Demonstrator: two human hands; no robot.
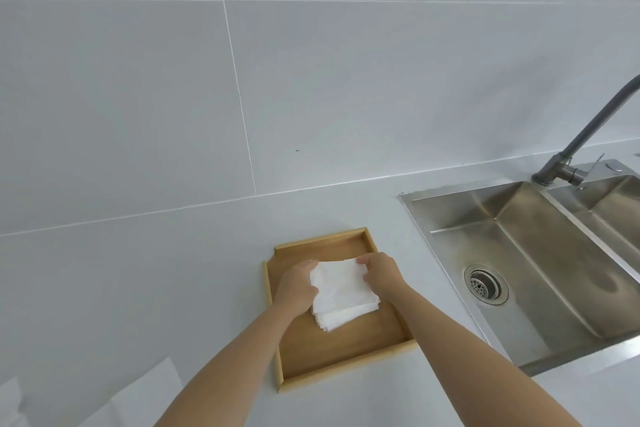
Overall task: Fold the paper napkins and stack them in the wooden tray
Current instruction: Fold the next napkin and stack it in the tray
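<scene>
1. Pale desk (pixel 156 288) under grey wall tiles, steel sink (pixel 519 253) off to the right.
2. Left hand (pixel 298 288) and right hand (pixel 381 274) have their fingers (pixel 362 260) closed on the top folded napkin (pixel 341 284), one at each side.
3. It sits on the napkin stack (pixel 332 319), inside the wooden tray (pixel 311 357).
4. Lower edges already fan out; an uneven release could skew the pile.
5. More unfolded paper (pixel 138 395) waits bottom left.

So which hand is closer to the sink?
The right hand. It holds the napkin stack's far right corner, on the side toward the sink. The left hand grips the stack's left edge, farther from it.
</scene>
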